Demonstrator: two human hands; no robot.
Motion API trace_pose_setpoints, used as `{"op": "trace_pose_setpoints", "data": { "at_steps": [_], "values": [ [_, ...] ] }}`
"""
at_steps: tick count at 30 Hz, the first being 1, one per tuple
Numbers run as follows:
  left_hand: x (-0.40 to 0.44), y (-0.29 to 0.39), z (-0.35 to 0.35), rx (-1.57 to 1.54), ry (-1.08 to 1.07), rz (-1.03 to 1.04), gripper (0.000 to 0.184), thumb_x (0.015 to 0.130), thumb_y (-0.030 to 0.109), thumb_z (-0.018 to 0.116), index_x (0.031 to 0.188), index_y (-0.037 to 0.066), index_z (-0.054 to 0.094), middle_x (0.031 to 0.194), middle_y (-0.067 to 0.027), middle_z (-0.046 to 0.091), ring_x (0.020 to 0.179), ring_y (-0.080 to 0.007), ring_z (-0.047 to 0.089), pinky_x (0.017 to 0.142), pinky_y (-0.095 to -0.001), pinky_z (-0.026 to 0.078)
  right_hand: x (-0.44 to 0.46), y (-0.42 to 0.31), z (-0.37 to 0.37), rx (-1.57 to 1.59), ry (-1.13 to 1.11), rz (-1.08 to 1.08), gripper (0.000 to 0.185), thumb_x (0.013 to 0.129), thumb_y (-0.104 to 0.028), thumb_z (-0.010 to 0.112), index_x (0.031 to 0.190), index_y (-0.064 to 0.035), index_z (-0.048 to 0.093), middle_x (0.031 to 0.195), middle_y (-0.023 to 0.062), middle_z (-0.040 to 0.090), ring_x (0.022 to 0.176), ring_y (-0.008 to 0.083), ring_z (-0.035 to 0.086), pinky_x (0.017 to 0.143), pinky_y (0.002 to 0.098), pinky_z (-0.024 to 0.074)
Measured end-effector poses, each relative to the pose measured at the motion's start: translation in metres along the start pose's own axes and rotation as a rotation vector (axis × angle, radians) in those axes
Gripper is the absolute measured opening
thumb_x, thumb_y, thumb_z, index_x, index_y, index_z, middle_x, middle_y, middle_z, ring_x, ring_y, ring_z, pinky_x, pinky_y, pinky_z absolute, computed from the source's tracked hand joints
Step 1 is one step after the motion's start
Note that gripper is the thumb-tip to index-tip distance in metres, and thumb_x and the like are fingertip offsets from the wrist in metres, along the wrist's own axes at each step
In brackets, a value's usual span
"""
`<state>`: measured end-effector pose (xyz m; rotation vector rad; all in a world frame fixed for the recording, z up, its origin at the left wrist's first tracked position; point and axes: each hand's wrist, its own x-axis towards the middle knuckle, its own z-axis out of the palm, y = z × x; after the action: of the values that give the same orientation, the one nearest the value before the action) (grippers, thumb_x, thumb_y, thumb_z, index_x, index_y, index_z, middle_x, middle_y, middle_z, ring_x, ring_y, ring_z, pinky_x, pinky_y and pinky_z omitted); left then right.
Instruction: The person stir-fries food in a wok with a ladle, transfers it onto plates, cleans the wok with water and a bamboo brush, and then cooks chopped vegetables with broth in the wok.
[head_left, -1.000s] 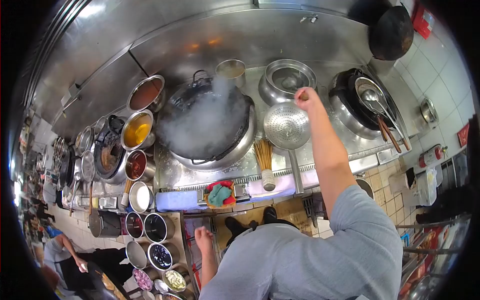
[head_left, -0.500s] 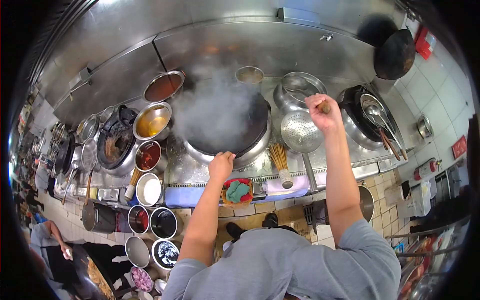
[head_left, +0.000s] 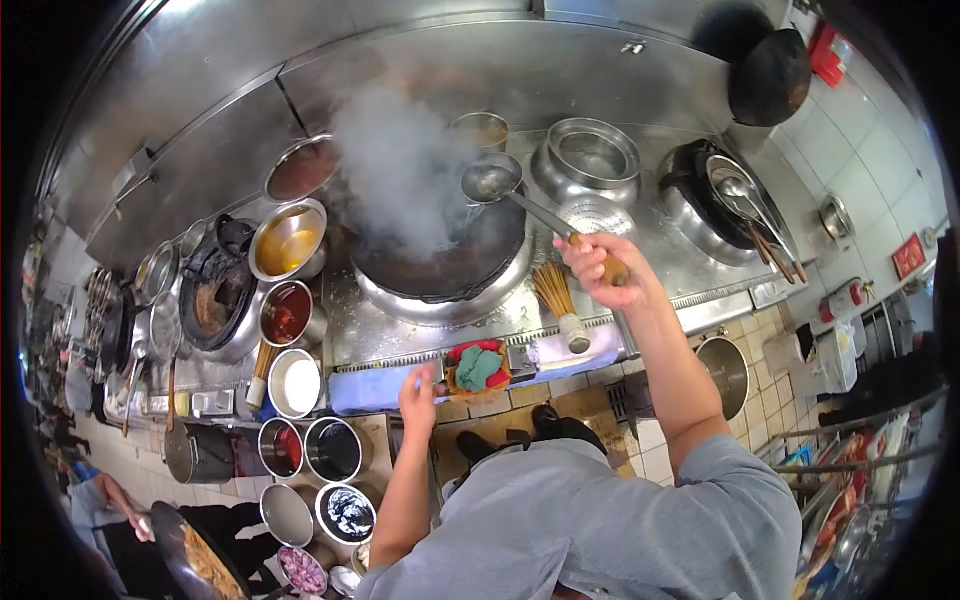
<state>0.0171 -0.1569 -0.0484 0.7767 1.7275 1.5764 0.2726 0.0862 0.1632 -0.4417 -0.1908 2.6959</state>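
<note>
The wooden-ended handle of a ladle is gripped by the right hand, with the fingers wrapped around it and the wooden tip left sticking out past the palm. The ladle's metal bowl is held up over the far right part of a large black wok, by which a round metal burner stand is mostly covered; what is in the ladle cannot be told. Much of the wok's far left side is veiled by a thick cloud of steam (its contents are hidden there). The left hand is held low at the front edge of the range, just left of a green cloth that is bunched up with red cloth; its fingers are seen to be curled, but whether anything is clasped by them cannot be told. A perforated strainer is partly covered from view by the right hand and the ladle's handle, and near it a bamboo brush is laid with its bound end toward the front edge. Behind the strainer a rounded steel pot is set. To the left of the wok, a metal bowl of yellow liquid and a pot of red sauce are placed close together. At the lower left, a pan with food in it is seen near a co-worker's hand.
</note>
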Motion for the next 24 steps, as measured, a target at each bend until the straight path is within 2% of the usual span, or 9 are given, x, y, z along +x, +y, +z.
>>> {"op": "trace_pose_setpoints", "data": {
  "at_steps": [6, 7, 9, 13, 16, 18, 21, 22, 24],
  "values": [
    [-0.161, -0.136, -0.078, 0.301, 0.054, -0.294, 0.03, 0.089, 0.029, 0.052, 0.083, 0.001, 0.061, 0.069, -0.0023, 0.058, 0.062, -0.0095, 0.053, 0.059, -0.0253, 0.045, -0.008, -0.009, -0.027, -0.48, 0.15, -0.059, 0.018, 0.088, -0.011, 0.05, 0.105, -0.0038, 0.046, 0.068, 0.0017, 0.047, 0.049, 0.0072, 0.044, 0.042, 0.0214, 0.0386],
    [-0.194, -0.174, -0.101, 0.643, -0.131, -0.218, 0.032, 0.091, 0.034, 0.042, 0.099, 0.009, 0.061, 0.096, -0.01, 0.063, 0.09, -0.0269, 0.059, 0.077, -0.0399, 0.046, -0.014, -0.016, -0.031, -0.669, 0.172, -0.14, 0.018, 0.088, -0.011, 0.05, 0.105, -0.0049, 0.046, 0.067, 0.0022, 0.047, 0.049, 0.0081, 0.044, 0.041, 0.022, 0.0378],
    [-0.246, -0.197, -0.099, 0.803, -0.167, -0.265, 0.029, 0.091, 0.032, 0.044, 0.098, 0.009, 0.06, 0.093, -0.0085, 0.062, 0.087, -0.0245, 0.058, 0.073, -0.0374, 0.046, -0.017, -0.044, -0.058, -0.745, 0.199, -0.232, 0.02, 0.087, -0.011, 0.051, 0.106, -0.0055, 0.046, 0.066, 0.0011, 0.047, 0.049, 0.0085, 0.044, 0.041, 0.0221, 0.0366],
    [-0.296, -0.207, -0.056, 0.812, -0.151, -0.409, 0.024, 0.09, 0.028, 0.047, 0.096, 0.008, 0.059, 0.086, -0.0056, 0.059, 0.079, -0.0199, 0.056, 0.066, -0.0325, 0.044, 0.014, -0.127, -0.135, -2.179, 0.952, -0.861, 0.038, 0.081, -0.011, 0.053, 0.117, -0.0012, 0.042, 0.08, 0.0176, 0.063, 0.072, 0.0328, 0.063, 0.061, 0.0432, 0.0483],
    [-0.298, -0.202, -0.029, 0.761, -0.083, -0.382, 0.02, 0.089, 0.026, 0.05, 0.094, 0.008, 0.057, 0.081, -0.0033, 0.057, 0.073, -0.0164, 0.055, 0.061, -0.0287, 0.044, 0.044, -0.181, -0.139, -2.101, 1.19, -0.555, 0.041, 0.078, -0.009, 0.049, 0.117, 0.0011, 0.041, 0.089, 0.0264, 0.061, 0.086, 0.0417, 0.06, 0.075, 0.0485, 0.0451],
    [-0.296, -0.203, -0.02, 0.736, -0.029, -0.294, 0.018, 0.089, 0.024, 0.052, 0.093, 0.007, 0.057, 0.078, -0.0019, 0.056, 0.069, -0.014, 0.054, 0.058, -0.0263, 0.043, 0.083, -0.229, -0.187, -1.89, 1.189, -0.617, 0.015, 0.078, -0.007, 0.046, 0.085, 0.0051, 0.052, 0.075, 0.0207, 0.062, 0.065, 0.0346, 0.062, 0.055, 0.0429, 0.0488],
    [-0.27, -0.202, 0.006, 0.362, 0.174, -0.277, 0.015, 0.088, 0.022, 0.055, 0.092, 0.007, 0.055, 0.073, 0.0004, 0.054, 0.063, -0.0105, 0.052, 0.052, -0.0225, 0.042, 0.088, -0.283, -0.181, -0.555, 0.478, -0.327, 0.016, 0.072, -0.003, 0.047, 0.056, -0.004, 0.048, 0.051, 0.0061, 0.045, 0.044, 0.0203, 0.048, 0.041, 0.0317, 0.0409],
    [-0.252, -0.196, 0.017, -0.068, 0.329, -0.559, 0.013, 0.088, 0.021, 0.056, 0.09, 0.007, 0.056, 0.074, 0.0004, 0.055, 0.064, -0.0094, 0.053, 0.051, -0.0208, 0.041, 0.086, -0.294, -0.171, -0.089, 0.35, -0.27, 0.016, 0.07, -0.001, 0.048, 0.056, -0.0052, 0.043, 0.05, 0.0052, 0.042, 0.043, 0.0174, 0.047, 0.041, 0.0277, 0.0415],
    [-0.224, -0.129, 0.059, -0.098, 0.378, -0.656, 0.015, 0.088, 0.021, 0.056, 0.094, 0.007, 0.057, 0.076, 0.0, 0.057, 0.065, -0.0095, 0.055, 0.052, -0.0212, 0.041, 0.068, -0.294, -0.145, 0.215, 0.135, -0.225, 0.012, 0.069, 0.002, 0.044, 0.059, -0.0038, 0.042, 0.053, 0.0049, 0.044, 0.046, 0.0155, 0.048, 0.044, 0.0251, 0.0439]
  ]
}}
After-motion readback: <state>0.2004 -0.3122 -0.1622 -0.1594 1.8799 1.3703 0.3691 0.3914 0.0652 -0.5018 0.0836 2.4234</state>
